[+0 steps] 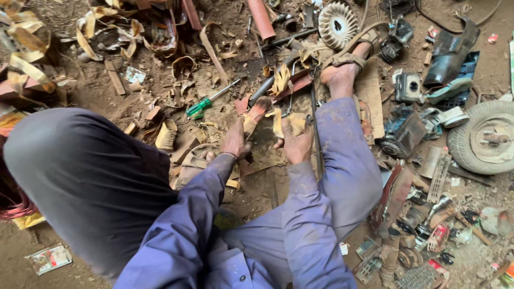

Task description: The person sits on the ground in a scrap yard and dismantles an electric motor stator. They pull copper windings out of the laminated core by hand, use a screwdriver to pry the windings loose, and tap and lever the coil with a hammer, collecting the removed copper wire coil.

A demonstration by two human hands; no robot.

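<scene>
Tape strips [278,120] — yellowed, brittle-looking, curling at the ends — lay between both hands on the dirt floor [107,96], just in front of the person's knees. In the head view, the left hand [237,140] was closed around a reddish-tipped tool handle [257,109], and the right hand [295,142] pinched a strip of the tape. A firm pinch near the strip's root, I judged, would keep it from tearing. A green screwdriver [206,103] lay nearby, a sandalled foot [348,61] beyond.

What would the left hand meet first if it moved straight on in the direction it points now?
Probably the dark metal tube lying just beyond the strip that the left hand grips; farther along that line stands the finned round part. Depth is uncertain.
</scene>
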